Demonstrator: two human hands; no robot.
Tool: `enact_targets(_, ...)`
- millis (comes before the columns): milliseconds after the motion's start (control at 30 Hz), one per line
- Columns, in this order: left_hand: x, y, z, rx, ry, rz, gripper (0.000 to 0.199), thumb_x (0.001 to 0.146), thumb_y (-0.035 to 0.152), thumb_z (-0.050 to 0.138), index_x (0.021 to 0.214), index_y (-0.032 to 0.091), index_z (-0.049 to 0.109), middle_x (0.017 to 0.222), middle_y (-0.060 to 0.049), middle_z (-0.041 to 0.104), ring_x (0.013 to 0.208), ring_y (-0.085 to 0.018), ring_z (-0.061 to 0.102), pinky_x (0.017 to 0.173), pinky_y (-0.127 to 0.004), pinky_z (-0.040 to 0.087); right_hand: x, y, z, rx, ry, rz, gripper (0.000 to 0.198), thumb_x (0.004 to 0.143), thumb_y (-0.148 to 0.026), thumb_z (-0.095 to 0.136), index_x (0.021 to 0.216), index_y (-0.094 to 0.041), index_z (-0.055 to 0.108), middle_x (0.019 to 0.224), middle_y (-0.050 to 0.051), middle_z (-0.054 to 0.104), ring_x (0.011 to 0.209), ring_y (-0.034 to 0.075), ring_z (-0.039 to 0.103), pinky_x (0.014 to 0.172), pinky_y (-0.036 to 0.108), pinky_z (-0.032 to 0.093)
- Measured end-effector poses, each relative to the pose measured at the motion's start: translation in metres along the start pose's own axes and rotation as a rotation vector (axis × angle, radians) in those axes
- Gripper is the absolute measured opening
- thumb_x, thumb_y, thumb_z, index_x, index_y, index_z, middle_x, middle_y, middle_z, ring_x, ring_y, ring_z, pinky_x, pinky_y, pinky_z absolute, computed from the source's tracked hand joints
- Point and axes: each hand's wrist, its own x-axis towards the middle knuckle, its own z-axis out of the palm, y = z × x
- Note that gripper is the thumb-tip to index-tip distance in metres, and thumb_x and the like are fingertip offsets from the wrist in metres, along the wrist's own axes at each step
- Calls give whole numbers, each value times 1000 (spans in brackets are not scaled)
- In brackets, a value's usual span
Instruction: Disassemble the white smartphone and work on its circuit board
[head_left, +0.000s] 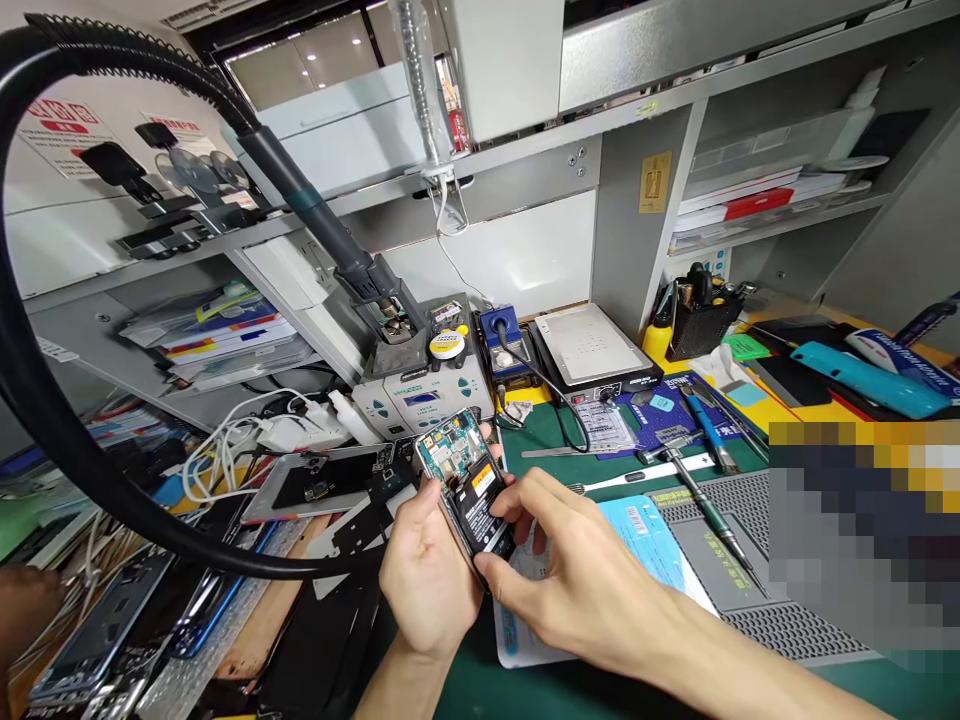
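My left hand (pixel 427 580) is closed around the sides of a smartphone with its back off, tilted up in front of me. The bare green circuit board (pixel 455 446) fills the phone's upper end, and a black battery (pixel 474 500) with an orange-and-white label sits below it. My right hand (pixel 574 555) grips the phone's lower end, thumb at the bottom edge and bent fingers against the battery's right side. Those fingers cover part of the battery. Under my right wrist lies a blue-and-white sheet (pixel 637 535) on the green mat (pixel 480 680).
A screwdriver (pixel 705 510) and brush (pixel 709 430) lie right, by a grey perforated mat (pixel 810 620). Behind stand a rework station (pixel 427 395) and a heating plate (pixel 592 345). A thick black hose (pixel 172 520) loops across the left, over phone parts (pixel 105 620).
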Motion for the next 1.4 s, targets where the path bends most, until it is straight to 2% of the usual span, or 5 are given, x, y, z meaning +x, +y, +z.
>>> enact_targets(400, 6, 5, -9, 4, -22, 30, 44, 96, 41, 38, 108, 26, 78, 127, 0, 72, 140, -34, 44, 112, -48, 39, -2, 1, -3, -110, -96, -78, 22, 83, -26, 66, 103, -17, 59, 102, 9, 60, 91, 25, 62, 80, 41, 53)
enact_targets(700, 14, -7, -11, 22, 56, 102, 44, 89, 49, 44, 105, 26, 77, 119, -2, 75, 120, -40, 61, 100, -59, 49, -4, 9, 3, -192, -30, -357, 12, 90, -18, 58, 98, -15, 66, 94, 10, 66, 84, 22, 64, 72, 34, 54)
enact_targets(933, 9, -21, -11, -29, 67, 193, 30, 88, 40, 51, 101, 32, 77, 111, 2, 77, 125, -36, 58, 114, -59, 35, -3, 8, 6, 34, 19, -215, 10, 89, -21, 63, 99, -18, 67, 93, 6, 70, 84, 19, 67, 76, 30, 53)
enact_targets(1133, 5, -29, -14, 32, 50, 306, 33, 89, 33, 56, 118, 39, 70, 124, 7, 71, 134, -33, 49, 120, -55, 27, -1, 9, 5, 93, 25, -215, 13, 89, -13, 62, 99, -19, 68, 94, 4, 74, 84, 16, 69, 78, 26, 51)
enact_targets(1400, 5, -37, -18, 165, -50, 418, 42, 95, 28, 56, 137, 28, 58, 144, -1, 58, 143, -21, 41, 118, -30, 33, -4, 11, 13, 30, 61, -166, 10, 86, -12, 58, 88, -18, 66, 78, 4, 70, 68, 16, 65, 64, 27, 47)
